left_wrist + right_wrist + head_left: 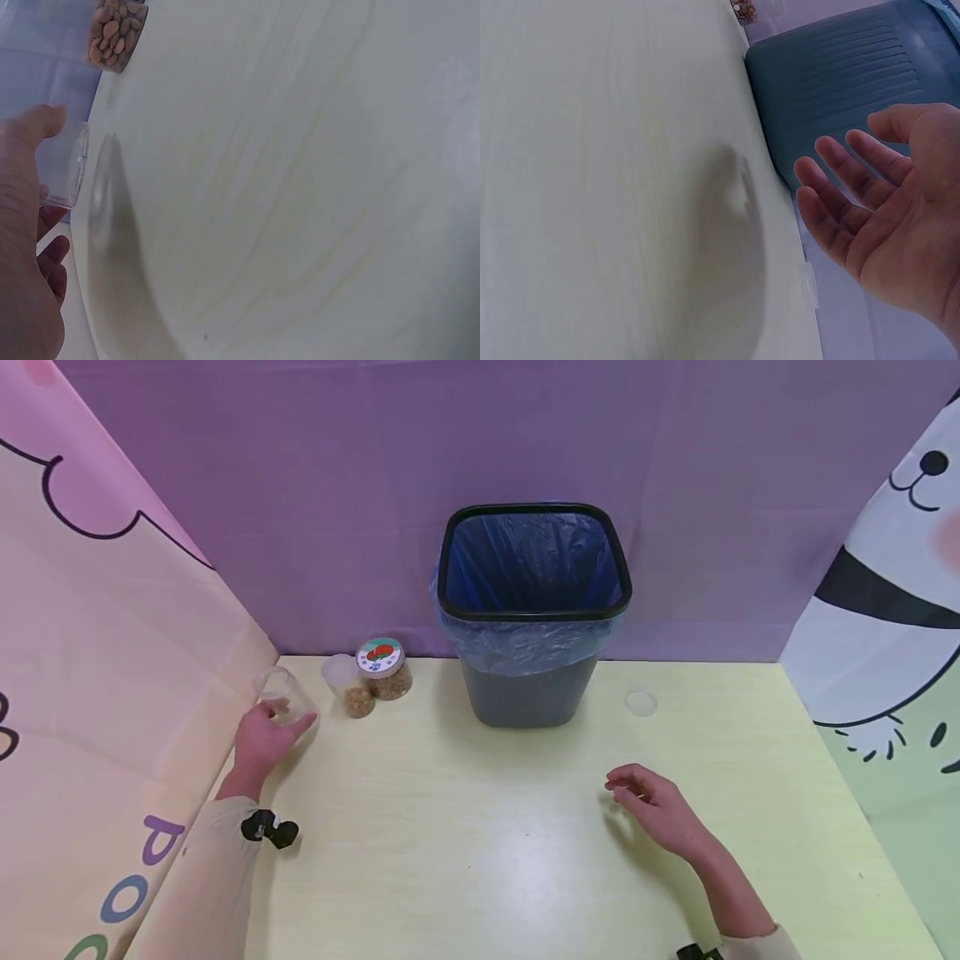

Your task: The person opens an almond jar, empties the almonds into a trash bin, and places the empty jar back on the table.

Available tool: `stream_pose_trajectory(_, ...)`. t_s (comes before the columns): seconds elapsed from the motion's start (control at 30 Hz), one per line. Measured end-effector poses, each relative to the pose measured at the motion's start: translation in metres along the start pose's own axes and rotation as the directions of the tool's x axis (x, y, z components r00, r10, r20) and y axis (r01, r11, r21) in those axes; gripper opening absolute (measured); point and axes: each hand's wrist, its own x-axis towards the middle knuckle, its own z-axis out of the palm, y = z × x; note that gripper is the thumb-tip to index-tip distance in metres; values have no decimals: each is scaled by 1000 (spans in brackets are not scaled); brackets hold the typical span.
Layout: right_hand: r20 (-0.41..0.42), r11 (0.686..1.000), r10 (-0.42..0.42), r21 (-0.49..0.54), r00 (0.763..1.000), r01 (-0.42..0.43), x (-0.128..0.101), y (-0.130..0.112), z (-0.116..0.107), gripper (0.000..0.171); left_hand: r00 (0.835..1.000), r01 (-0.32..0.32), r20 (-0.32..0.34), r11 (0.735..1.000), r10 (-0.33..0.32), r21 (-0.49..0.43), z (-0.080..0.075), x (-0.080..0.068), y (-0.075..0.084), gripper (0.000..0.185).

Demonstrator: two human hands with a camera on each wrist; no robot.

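Purple cloth hangs behind a pale tabletop, and a bin with a blue bag stands at the back. Way over on the left, the left hand grips a clear jar, with its thumb on one side and fingers on the other. I can't tell if the jar's bottom touches the tabletop. Just beside it are a tall jar with nuts at the bottom and a short jar with a picture on its lid.

It looks like the step now is picking up the clear jar or putting it down. Next, I think the hand must keep it steady, then lift it or let go gently. The right hand holds nothing, its fingers softly bent and apart, near a clear round lid.
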Motion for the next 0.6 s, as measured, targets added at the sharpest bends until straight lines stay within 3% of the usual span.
stream_pose_trajectory(0.27, 6, 999, -30, -20, 1000, 30, 6, 0, 2, 22, 1000, -17, -11, 998, 18, 68, 8, 4, -4, 75)
stream_pose_trajectory(0.6, 11, 998, -62, 33, 998, 61, 7, -11, 8, 21, 1000, 0, 10, 999, 0, 45, 10, -2, -6, 78)
